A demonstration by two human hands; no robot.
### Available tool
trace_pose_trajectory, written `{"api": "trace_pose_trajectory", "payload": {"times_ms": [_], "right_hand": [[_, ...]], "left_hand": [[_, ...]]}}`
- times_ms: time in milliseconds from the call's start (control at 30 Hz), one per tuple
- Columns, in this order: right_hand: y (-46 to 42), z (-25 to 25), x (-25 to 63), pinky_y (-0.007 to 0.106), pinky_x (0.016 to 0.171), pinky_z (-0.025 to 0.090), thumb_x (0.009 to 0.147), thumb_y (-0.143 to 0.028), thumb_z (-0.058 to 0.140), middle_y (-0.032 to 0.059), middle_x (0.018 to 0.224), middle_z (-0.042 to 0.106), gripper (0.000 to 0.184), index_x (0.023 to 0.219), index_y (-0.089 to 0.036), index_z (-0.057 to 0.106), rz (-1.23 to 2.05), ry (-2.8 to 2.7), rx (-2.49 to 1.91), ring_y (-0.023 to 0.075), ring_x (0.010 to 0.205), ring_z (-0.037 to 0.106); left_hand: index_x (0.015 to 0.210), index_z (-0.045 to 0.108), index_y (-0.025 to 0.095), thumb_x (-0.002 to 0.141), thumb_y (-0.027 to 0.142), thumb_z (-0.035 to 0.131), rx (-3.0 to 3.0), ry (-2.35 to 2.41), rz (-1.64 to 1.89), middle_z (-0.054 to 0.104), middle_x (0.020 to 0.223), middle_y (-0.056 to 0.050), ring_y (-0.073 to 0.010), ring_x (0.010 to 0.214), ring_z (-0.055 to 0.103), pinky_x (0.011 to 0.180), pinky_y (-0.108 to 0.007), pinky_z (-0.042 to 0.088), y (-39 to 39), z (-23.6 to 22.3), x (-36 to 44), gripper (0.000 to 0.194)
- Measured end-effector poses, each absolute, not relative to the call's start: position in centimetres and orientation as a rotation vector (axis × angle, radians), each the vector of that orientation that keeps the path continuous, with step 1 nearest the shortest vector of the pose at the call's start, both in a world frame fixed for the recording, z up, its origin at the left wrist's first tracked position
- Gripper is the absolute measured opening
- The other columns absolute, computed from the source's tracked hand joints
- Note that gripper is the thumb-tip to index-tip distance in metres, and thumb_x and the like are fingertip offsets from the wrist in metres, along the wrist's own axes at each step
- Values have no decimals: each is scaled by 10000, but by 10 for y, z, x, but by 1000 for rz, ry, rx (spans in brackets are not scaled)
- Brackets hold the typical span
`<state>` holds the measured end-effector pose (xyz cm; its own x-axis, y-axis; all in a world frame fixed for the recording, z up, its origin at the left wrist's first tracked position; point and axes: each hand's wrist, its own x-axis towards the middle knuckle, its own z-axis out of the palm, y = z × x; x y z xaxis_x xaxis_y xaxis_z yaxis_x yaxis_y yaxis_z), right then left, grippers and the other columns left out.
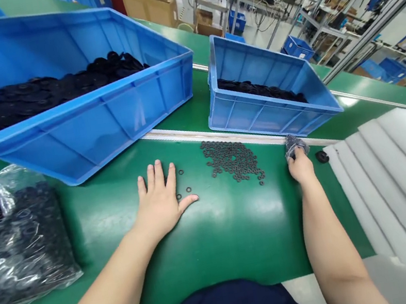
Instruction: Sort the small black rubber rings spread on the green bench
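Note:
My left hand (160, 199) lies flat on the green mat (218, 238), fingers spread and holding nothing. Several small black rubber rings (183, 184) lie loose around its fingertips. A scattered pile of the same rings (231, 160) spreads just to the right of that hand. My right hand (300, 166) grips a small plastic bag of dark rings (295, 145) near the mat's far edge. A small black lump (321, 156), possibly a bundle of rings, sits just beyond my right hand.
A large blue crate (70, 91) and a smaller blue crate (266, 88) hold black rings beyond the metal edge strip (216, 136). A big transparent bag of rings (15, 243) lies at the left. White foam sheets (398, 191) lie at the right.

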<state>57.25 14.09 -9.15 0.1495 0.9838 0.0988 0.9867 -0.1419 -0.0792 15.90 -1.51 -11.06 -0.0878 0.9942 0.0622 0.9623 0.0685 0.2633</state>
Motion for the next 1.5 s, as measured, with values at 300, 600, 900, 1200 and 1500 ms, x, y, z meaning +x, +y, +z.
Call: {"api": "trace_pose_trajectory", "payload": {"times_ms": [300, 600, 900, 1200, 1500], "right_hand": [[143, -74, 561, 369, 880, 493, 994, -225, 415, 228, 1426, 535, 412, 1359, -120, 573, -10, -1894, -2382, 292, 1068, 685], [138, -83, 557, 323, 815, 509, 1048, -290, 355, 190, 1342, 526, 402, 1382, -155, 533, -173, -1888, -2487, 243, 1027, 690], [140, -79, 555, 317, 731, 502, 1056, -290, 377, 160, 1187, 620, 278, 1182, -124, 561, -230, -2035, -2408, 244, 939, 711], [144, -82, 560, 316, 718, 487, 1055, -303, 399, 170, 1117, 661, 262, 1140, -118, 564, -245, -2098, -2360, 241, 894, 718], [142, -90, 567, 290, 695, 443, 1041, -287, 431, 136, 1089, 678, 235, 1093, -146, 612, -228, -2082, -2225, 214, 836, 684]], "left_hand": [[1550, 357, 62, 824, 838, 386, 2171, 2183, 454, 199, 1637, -288, -472, 1525, 171, 1192, -684, 161, -22, -120, 170, 1063], [1531, 388, 46, 824, 849, 309, 2127, 2223, 505, 223, 1629, -289, -460, 1522, 200, 1189, -675, 198, -18, -128, 163, 1073], [1524, 422, 86, 779, 882, 396, 2259, 2198, 447, 214, 1635, -259, -446, 1524, 206, 1186, -671, 235, -21, -132, 172, 1090], [1523, 434, 119, 771, 916, 398, 2547, 2057, 613, 261, 1628, -248, -431, 1510, 265, 1184, -630, 273, -33, -142, 197, 1097], [1534, 398, 110, 769, 910, 428, 2720, 1920, 793, 293, 1617, -258, -400, 1511, 282, 1185, -551, 303, -41, -146, 216, 1108]]}}
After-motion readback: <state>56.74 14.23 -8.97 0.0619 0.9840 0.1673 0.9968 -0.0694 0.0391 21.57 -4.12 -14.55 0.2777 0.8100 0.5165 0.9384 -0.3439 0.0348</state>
